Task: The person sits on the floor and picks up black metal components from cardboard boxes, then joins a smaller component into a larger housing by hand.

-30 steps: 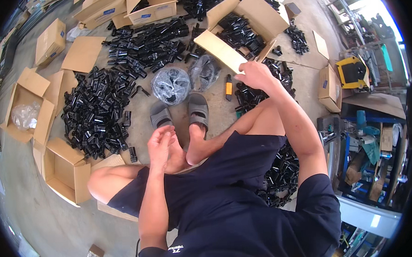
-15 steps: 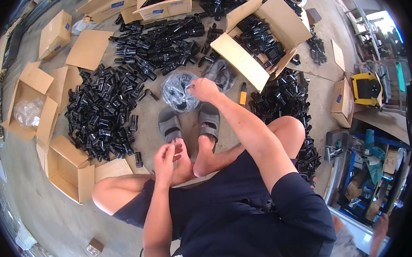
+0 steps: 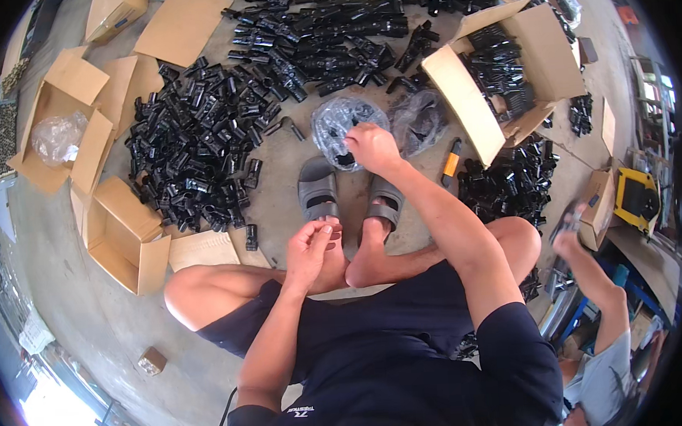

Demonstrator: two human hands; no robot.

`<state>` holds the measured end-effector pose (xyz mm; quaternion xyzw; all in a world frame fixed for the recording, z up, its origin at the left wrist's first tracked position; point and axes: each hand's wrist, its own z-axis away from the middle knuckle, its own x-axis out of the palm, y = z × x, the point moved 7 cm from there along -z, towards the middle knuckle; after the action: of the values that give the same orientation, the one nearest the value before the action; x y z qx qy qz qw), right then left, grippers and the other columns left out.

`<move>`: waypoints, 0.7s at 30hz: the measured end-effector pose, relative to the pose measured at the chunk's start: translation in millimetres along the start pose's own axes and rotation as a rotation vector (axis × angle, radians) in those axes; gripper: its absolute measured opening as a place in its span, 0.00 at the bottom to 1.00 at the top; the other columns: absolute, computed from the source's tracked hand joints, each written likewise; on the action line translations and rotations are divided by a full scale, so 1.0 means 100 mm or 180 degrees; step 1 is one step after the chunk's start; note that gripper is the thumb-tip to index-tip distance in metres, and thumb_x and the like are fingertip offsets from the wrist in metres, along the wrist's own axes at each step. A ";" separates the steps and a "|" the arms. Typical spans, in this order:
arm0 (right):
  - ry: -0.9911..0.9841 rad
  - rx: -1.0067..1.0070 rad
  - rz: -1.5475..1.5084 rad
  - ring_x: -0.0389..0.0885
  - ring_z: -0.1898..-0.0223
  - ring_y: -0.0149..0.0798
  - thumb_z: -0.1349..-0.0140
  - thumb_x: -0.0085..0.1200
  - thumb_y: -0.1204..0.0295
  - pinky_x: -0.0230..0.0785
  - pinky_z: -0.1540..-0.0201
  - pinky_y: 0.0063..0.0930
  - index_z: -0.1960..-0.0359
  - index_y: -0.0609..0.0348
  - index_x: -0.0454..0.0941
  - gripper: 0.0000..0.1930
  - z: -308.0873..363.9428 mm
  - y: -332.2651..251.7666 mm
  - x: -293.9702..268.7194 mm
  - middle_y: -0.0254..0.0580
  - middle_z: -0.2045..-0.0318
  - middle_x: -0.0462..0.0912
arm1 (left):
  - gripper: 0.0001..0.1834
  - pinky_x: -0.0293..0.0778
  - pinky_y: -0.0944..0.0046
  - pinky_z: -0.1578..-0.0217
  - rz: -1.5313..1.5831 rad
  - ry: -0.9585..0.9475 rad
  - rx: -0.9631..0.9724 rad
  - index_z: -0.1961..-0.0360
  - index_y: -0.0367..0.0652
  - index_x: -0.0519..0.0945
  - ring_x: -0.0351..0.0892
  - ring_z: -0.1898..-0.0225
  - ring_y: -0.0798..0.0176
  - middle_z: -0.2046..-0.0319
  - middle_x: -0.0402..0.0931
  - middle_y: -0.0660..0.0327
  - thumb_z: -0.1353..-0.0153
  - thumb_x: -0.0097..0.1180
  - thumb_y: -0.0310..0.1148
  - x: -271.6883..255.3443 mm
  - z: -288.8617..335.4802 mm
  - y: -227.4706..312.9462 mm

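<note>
My right hand [image 3: 374, 147] is closed at the near right edge of a clear plastic bag [image 3: 337, 114] with black parts inside, lying on the floor beyond my sandals. The fingertips seem to pinch the plastic, though the knuckles partly cover them. Touching it on the right is a second clear bag [image 3: 420, 124], also with black parts. My left hand [image 3: 309, 253] hovers above my ankle, fingers loosely curled and a little apart, with nothing visible in them. A grey sandal [image 3: 318, 189] is just past it.
Heaps of black tubular fittings [image 3: 198, 143] lie left, ahead and right. An open carton [image 3: 466, 102] of black parts stands at the right; other open cartons [image 3: 119, 240] are at the left. A yellow-and-black cutter [image 3: 451, 163] lies nearby. Another person's leg [image 3: 591, 285] shows at the right.
The view has swung, so the floor items appear farther right and higher. More of the other person shows at the right. Both my hands keep nearly the same pose.
</note>
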<state>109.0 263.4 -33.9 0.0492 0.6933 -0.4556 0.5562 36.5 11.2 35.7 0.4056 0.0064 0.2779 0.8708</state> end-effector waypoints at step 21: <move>-0.0916 -0.2578 -0.1498 0.81 0.59 0.45 0.46 0.61 0.76 0.78 0.60 0.34 0.64 0.59 0.79 0.08 0.47 -1.70 -0.64 0.40 0.60 0.83 | 0.24 0.79 0.65 0.74 0.2047 -0.0451 -0.0280 0.41 0.40 0.74 0.82 0.67 0.61 0.54 0.79 0.54 0.27 0.53 0.48 -0.25 -0.02 0.43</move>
<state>69.4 160.3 118.2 -0.3925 0.7232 -0.2649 0.5028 -5.5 22.6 59.2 0.3672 -0.1946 0.5096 0.7534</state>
